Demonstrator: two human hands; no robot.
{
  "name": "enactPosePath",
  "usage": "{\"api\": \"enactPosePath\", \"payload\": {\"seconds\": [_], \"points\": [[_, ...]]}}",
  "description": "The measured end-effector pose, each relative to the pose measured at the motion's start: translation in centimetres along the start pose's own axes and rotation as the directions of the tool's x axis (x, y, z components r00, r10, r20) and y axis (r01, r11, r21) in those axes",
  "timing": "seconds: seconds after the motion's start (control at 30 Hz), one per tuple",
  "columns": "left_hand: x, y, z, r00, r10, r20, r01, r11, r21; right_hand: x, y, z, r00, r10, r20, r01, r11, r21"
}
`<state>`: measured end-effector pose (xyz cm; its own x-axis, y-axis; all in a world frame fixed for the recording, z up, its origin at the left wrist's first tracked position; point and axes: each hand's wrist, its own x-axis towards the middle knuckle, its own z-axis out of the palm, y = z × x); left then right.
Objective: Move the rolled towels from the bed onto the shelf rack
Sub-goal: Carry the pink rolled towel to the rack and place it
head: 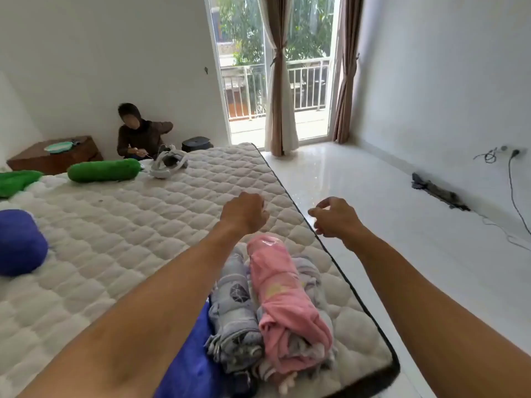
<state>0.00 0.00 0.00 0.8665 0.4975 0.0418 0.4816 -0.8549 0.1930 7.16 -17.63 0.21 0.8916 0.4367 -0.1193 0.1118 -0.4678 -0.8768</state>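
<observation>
Rolled towels lie near the bed's [120, 225] right front corner: a pink roll [283, 300] on top, a grey patterned roll [234, 314] to its left, another grey roll [311, 280] partly hidden under the pink one, and a blue roll [195, 366] half covered by my left forearm. My left hand [244, 212] hovers above the mattress beyond the towels, its fingers curled with nothing in them. My right hand [334, 216] hangs over the mattress edge, fingers loosely bent and apart, holding nothing. No shelf rack is in view.
A green bolster [105, 170], a green pillow [17, 182], a blue pillow [20, 242] and a white headset [168, 163] lie on the bed. A person [138, 133] sits beyond it by a wooden box [54, 156]. White floor [388, 214] with cables [514, 193] stretches right.
</observation>
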Motion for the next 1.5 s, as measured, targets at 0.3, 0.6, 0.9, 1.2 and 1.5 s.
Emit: {"api": "enactPosePath", "payload": {"seconds": [0.3,0.6,0.9,1.2,1.5], "points": [[3.6,-3.6,13.1,0.873,-0.269,0.407,0.398,0.876,-0.274,-4.7,11.6,5.2,0.882,0.422,0.209,-0.414,0.906,-0.086],[4.3,-3.5,17.5,0.564,-0.296,0.771,0.808,0.391,-0.440,-5.2,15.4,9.7,0.720,0.583,0.377,-0.552,0.810,-0.199],[3.8,-3.9,20.0,0.600,-0.370,0.709,0.788,0.118,-0.605,-3.9,17.2,9.5,0.710,0.583,0.394,-0.641,0.767,0.021],[0.5,-0.6,16.5,0.720,-0.516,0.464,0.499,-0.080,-0.863,-1.4,18.7,3.6,0.764,0.342,0.547,-0.503,0.847,0.172],[-11.5,4.3,10.2,0.571,-0.797,0.196,0.024,-0.222,-0.975,-1.8,17.7,-1.7,0.816,0.151,0.559,-0.456,0.762,0.459]]}}
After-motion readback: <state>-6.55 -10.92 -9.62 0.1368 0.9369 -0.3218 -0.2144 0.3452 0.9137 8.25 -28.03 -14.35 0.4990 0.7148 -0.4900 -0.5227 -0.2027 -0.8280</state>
